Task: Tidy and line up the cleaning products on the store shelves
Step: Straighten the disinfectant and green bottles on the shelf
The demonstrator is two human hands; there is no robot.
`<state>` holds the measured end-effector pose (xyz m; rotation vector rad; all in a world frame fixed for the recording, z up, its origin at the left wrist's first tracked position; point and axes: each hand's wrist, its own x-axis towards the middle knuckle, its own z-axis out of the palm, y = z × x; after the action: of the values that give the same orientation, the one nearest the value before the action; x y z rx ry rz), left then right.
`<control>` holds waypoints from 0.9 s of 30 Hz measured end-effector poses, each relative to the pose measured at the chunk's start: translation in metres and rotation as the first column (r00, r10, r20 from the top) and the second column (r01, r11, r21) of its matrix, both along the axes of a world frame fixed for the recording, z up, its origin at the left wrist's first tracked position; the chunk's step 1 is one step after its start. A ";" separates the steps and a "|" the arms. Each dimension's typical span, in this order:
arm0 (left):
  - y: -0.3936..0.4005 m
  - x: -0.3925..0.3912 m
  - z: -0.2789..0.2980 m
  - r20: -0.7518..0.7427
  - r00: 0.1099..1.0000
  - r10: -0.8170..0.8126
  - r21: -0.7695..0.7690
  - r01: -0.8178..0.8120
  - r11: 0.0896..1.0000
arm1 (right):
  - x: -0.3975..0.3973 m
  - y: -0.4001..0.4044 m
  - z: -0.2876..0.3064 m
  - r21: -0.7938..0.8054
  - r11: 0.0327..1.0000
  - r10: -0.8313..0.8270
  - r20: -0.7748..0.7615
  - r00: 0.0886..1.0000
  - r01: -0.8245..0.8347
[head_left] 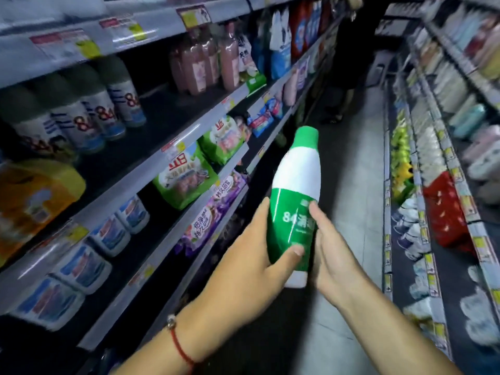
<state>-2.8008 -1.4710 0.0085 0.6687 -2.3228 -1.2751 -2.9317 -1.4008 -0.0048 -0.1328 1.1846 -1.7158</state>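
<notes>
In the aisle, green-capped white bottle (295,190), green "84" label

We reach both bare forearms forward and up from the bottom of the view, converging toward the middle. Our left hand (251,255) comes in from the lower left, palm turned inward, fingers wrapped behind the bottle (293,209) and the thumb (290,253) laid across its green front near the base. A red string bracelet (177,345) with a small bead circles our left wrist. Our right hand (334,253) comes in from the lower right, its palm against the bottle's right side, the thumb pointing up along the label and the fingers curled out of sight behind. Both hands grip the lower half, holding the bottle tilted slightly to the right.
</notes>
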 end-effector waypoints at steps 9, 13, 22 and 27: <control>-0.103 -0.064 0.034 -0.106 0.991 0.085 0.093 -0.075 0.993 | -0.083 -0.090 0.063 0.070 0.988 0.157 -0.444 0.882 -0.140; -0.156 -0.092 0.062 -0.165 0.967 0.196 0.028 -0.194 0.981 | -0.118 -0.153 0.096 0.013 0.962 0.240 -0.519 0.820 -0.273; -0.226 -0.153 0.132 -0.309 0.842 0.442 -0.075 -0.485 0.872 | -0.198 -0.281 0.172 0.078 0.788 0.460 -0.734 0.500 -0.611; -0.251 -0.167 0.168 -0.393 0.727 0.563 -0.235 -0.671 0.703 | -0.211 -0.340 0.221 0.078 0.688 0.424 -0.850 0.313 -0.722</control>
<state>-2.9680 -1.7219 0.1766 0.9540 -1.7628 -0.5544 -3.1423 -1.7412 0.2160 -1.5786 1.2213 -1.0937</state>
